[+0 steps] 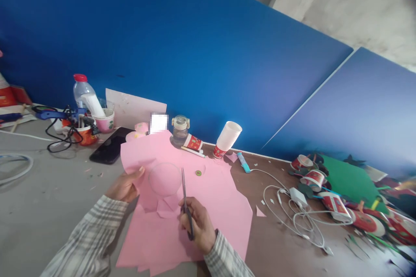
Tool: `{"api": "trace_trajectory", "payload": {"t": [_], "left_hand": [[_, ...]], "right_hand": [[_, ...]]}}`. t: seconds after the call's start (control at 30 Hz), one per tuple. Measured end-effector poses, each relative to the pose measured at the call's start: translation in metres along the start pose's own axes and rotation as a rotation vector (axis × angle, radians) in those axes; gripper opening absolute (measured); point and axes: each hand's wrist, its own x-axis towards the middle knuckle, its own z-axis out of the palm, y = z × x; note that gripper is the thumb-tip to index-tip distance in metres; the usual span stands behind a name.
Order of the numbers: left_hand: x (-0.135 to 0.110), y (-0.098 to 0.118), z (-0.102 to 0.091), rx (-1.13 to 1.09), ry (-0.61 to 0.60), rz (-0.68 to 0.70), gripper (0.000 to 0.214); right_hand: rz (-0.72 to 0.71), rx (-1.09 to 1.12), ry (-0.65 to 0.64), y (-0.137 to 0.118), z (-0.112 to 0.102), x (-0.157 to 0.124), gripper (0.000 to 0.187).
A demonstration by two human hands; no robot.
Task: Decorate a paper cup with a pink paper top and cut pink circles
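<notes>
My left hand (125, 185) pinches the left edge of a pink paper sheet (138, 153), its thumb on top. A circle is outlined in a thin line (165, 178) on this sheet. My right hand (199, 223) grips dark-handled scissors (185, 197) with the blades pointing away from me, just right of the circle. The blades look nearly closed, and I cannot tell whether they touch the paper. More pink paper (224, 220) lies beneath, its lower edges layered. A small green round piece (198, 173) rests on the pink paper beyond the scissors.
Behind the paper stand a lidded jar (180, 130), a tipped red paper cup (193, 142) and stacked white cups (227, 138). A phone (112, 146) and a glue gun (61, 114) are at left. A white cable (302, 212), several cups and green paper (347, 181) lie at right.
</notes>
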Motion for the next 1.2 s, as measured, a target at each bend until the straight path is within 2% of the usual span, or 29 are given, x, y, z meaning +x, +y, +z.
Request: {"api": "trace_trajectory", "payload": {"t": [0.2, 0.57, 0.87, 1.2], "left_hand": [[-0.003, -0.004, 0.012, -0.050, -0.030, 0.034, 0.047], [0.002, -0.006, 0.001, -0.003, -0.025, 0.017, 0.054], [0.003, -0.006, -0.002, 0.004, -0.025, 0.012, 0.052], [0.002, -0.001, -0.004, 0.046, -0.013, -0.012, 0.056]], "right_hand": [[0.009, 0.005, 0.007, -0.003, 0.000, 0.001, 0.027], [-0.002, -0.012, 0.001, 0.000, -0.002, 0.002, 0.027], [0.014, -0.031, 0.028, -0.001, -0.001, 0.002, 0.018], [0.027, -0.058, -0.003, -0.001, -0.002, 0.001, 0.017]]}}
